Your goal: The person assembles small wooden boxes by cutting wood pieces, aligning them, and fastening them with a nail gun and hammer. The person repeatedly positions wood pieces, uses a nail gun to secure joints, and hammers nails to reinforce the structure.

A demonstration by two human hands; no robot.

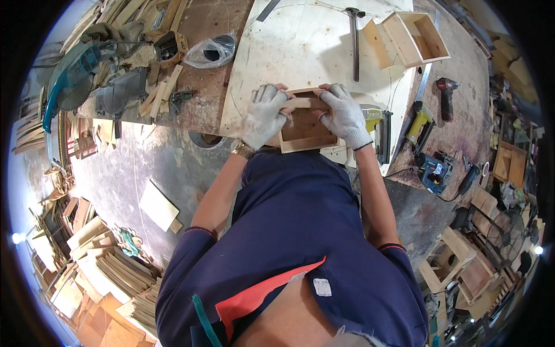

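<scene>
While holding the wood strip [305, 103] across the open box [309, 145] near the front edge of the pale board [283, 52], with left hand [266, 114] and right hand [344, 113] fingers curled around opposite ends, steady both sides evenly.

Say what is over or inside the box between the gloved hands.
A wood strip crosses the box between the left hand and right hand. Inside, brown bottom shows; whatever the strip covers is hidden.

A head-worn fisheye looks down, close above the torso [289, 214], toward the workbench [203, 95].
</scene>
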